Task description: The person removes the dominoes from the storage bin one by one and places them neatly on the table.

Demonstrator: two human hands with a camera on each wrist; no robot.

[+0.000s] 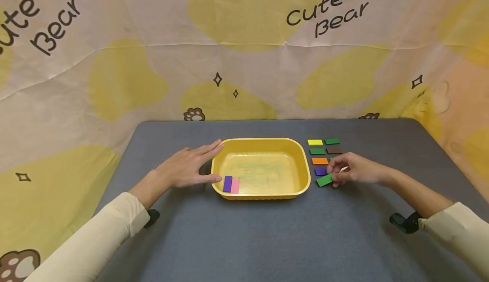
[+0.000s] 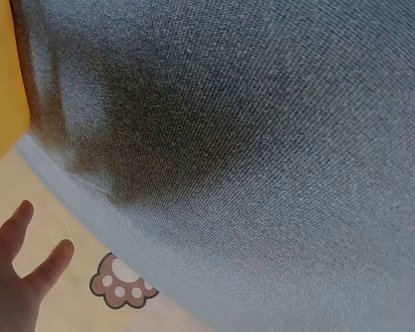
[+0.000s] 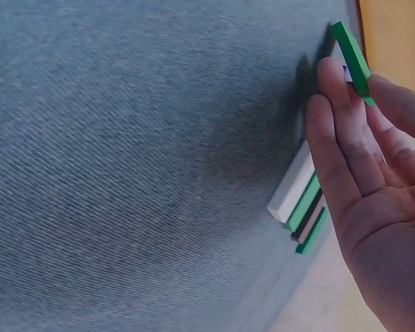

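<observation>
A yellow plastic tray (image 1: 261,196) sits on the grey table, with a purple block (image 1: 227,184) and a pink block (image 1: 235,186) side by side in its near left corner. My left hand (image 1: 191,166) lies at the tray's left rim, fingers straight and spread, the thumb reaching over the edge. To the right of the tray, my right hand (image 1: 351,169) pinches a flat green block (image 1: 324,180) between thumb and fingers. The right wrist view shows this green block (image 3: 353,63) tilted at the fingertips, off the table.
Two columns of blocks lie right of the tray: yellow (image 1: 315,142), orange (image 1: 319,161), purple (image 1: 320,171), brown (image 1: 334,151) and several green. A white block (image 3: 292,185) is partly hidden by my right hand. A printed cloth (image 1: 244,61) hangs behind the table (image 1: 252,239).
</observation>
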